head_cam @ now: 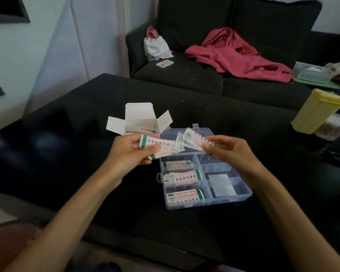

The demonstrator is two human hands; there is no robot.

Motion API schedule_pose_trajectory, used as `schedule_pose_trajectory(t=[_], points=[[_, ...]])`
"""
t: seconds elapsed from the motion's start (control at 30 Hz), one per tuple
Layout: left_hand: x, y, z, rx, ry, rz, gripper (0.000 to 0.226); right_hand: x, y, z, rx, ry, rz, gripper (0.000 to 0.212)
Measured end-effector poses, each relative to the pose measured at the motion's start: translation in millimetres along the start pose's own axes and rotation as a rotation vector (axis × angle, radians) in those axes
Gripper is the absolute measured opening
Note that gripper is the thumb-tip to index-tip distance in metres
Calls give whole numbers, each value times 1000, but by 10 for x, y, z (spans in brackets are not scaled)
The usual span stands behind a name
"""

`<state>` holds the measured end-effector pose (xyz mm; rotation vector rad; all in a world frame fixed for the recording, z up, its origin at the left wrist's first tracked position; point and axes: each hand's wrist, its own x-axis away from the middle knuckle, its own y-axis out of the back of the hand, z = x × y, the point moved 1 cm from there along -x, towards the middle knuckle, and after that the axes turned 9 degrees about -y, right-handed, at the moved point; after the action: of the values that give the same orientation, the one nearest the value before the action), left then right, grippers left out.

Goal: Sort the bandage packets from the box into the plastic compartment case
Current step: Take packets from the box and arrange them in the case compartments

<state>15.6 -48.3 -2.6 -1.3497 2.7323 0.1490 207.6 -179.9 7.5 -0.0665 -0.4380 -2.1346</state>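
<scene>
Reaching in from the near edge, two bare forearms, crossing over the black glossy low table (71, 122). Holding up, with the left hand (126, 152), a small fan of white bandage packets with green end stripes and red print (157, 147), thumb lying on top and fingers curling underneath. Pinching, with the right hand (229, 149), a second bunch of the same white bandage packets (192, 139), blurred and tilting up to the left; impossible to count them. Both bunches hovering above the far part of the clear plastic compartment case (241, 193), their inner ends nearly meeting; touching or not, cannot tell.

Lying open on the table, near and between the hands, the clear case. Filling its three left compartments, one behind another, flat stacks of sorted bandage packets (182, 178). Resting in a right compartment, a plain pale square sheet (221, 184).

Standing just behind the left hand, touching or almost touching the far left corner of the case, the small white cardboard box with its flaps spread open (139, 119); showing inside, more pale packets.

Standing at the far right of the table, a tall pale yellow plastic container (314, 112). Lying on the dark sofa (185, 75) beyond, a crumpled pink-red garment (236, 55), a white drawstring bag (155, 47), a phone (164, 63) and a pale lattice basket (310, 72).
</scene>
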Motion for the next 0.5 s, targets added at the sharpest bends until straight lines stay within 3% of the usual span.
schedule_pose_trajectory(t=[0.1,0.23,0.4,0.5], points=[[5,121,-38,-43,-48,-69,21,-17,-28,-50,347,-3,121,18],[8,172,-40,-81,-48,-117,22,-56,-202,-122,638,51,139,15],[14,141,-28,-43,-10,-90,18,-54,-401,-210,935,240,-36,15],[28,119,-34,12,7,-65,16,-42,-417,-180,962,274,-132,20]])
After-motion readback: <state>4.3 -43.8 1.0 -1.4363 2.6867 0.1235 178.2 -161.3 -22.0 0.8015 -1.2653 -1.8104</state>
